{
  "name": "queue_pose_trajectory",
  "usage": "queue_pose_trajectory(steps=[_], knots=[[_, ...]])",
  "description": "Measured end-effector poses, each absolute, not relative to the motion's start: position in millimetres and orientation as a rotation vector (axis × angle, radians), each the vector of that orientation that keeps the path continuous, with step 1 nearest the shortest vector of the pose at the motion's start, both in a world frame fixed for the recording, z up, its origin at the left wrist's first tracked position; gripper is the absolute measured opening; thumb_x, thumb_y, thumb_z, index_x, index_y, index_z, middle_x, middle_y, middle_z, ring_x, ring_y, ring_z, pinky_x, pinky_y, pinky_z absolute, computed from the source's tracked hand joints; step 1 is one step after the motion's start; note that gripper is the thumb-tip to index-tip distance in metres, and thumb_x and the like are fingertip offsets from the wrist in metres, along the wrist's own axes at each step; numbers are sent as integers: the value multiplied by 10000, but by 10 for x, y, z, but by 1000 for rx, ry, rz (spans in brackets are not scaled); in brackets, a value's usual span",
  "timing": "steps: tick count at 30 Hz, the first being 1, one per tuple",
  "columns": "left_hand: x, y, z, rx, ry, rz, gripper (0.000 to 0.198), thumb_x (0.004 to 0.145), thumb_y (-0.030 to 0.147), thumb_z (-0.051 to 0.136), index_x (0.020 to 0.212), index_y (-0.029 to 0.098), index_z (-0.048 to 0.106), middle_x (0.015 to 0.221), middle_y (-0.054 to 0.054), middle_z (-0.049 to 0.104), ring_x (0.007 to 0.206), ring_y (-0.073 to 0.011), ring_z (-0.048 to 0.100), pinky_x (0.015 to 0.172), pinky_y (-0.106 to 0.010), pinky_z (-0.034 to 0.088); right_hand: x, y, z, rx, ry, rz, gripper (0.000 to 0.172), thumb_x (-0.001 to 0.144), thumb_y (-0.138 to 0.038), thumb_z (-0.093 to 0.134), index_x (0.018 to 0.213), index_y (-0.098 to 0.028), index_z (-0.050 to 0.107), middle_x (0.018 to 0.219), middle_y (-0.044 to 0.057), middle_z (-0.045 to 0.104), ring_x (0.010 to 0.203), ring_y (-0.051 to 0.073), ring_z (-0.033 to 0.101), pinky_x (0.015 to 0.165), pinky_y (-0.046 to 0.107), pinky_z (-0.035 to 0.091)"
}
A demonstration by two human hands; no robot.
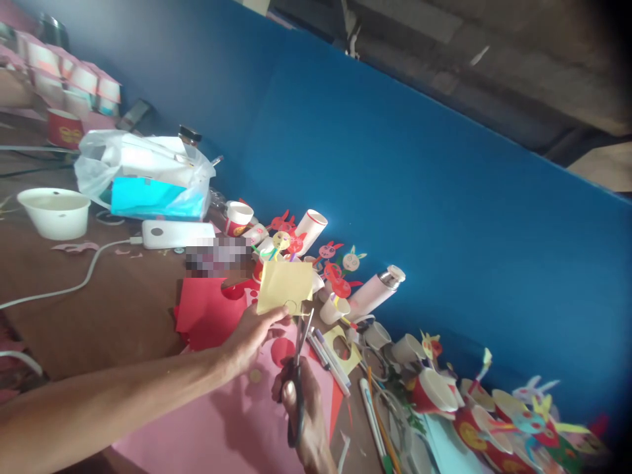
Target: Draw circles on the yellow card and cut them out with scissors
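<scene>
Holding yellow paper [285,286] pinched in the left hand [254,336] | right hand [303,411] clamped on scissors [299,368], blades at the paper's edge | pink sheet [237,421] on desk [113,309] below

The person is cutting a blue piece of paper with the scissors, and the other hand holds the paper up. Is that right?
Not quite. The paper is yellow, not blue; only the wall behind is blue. The head view shows the left hand holding it up while the right hand works the scissors at its lower edge.
</scene>
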State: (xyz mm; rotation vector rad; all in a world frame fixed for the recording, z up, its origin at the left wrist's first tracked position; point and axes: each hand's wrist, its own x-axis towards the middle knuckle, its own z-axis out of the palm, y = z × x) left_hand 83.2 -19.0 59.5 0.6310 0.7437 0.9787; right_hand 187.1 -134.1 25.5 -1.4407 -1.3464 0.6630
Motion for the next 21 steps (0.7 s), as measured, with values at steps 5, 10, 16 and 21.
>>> queue_pose_trajectory(steps=[5, 10, 16, 21], knots=[[827, -270, 573, 722, 742, 939, 304, 640, 317, 725, 863, 127, 645, 799, -65, 668, 742, -163, 620, 663, -261, 495, 1840, -1328, 270, -1398, -1332, 838, 368, 782, -592, 482, 1004, -304, 544, 728, 39, 567, 589, 222, 514, 525, 334, 401], [800, -358, 653, 771, 832, 883, 256, 627, 335, 714, 740, 124, 622, 724, -58, 646, 638, -159, 611, 543, -240, 458, 1797, -1322, 285, -1315, -1291, 840, 453, 759, -638, 499, 998, -256, 548, 629, -15, 519, 550, 172, 493, 505, 275, 406], [790, -439, 726, 782, 817, 767, 231, 651, 368, 677, 655, 148, 606, 582, -26, 563, 503, -147, 531, 327, -195, 294, 1804, -1335, 324, -1369, -1278, 844, 468, 757, -610, 509, 1101, -294, 543, 859, 66, 602, 730, 261, 570, 610, 366, 468], [839, -438, 572, 802, 691, 849, 178, 677, 338, 660, 656, 164, 630, 601, -36, 582, 536, -155, 552, 400, -224, 385, 1785, -1342, 395, -1375, -1315, 853, 440, 781, -607, 444, 1133, -355, 526, 827, 96, 602, 677, 282, 559, 576, 402, 439]])
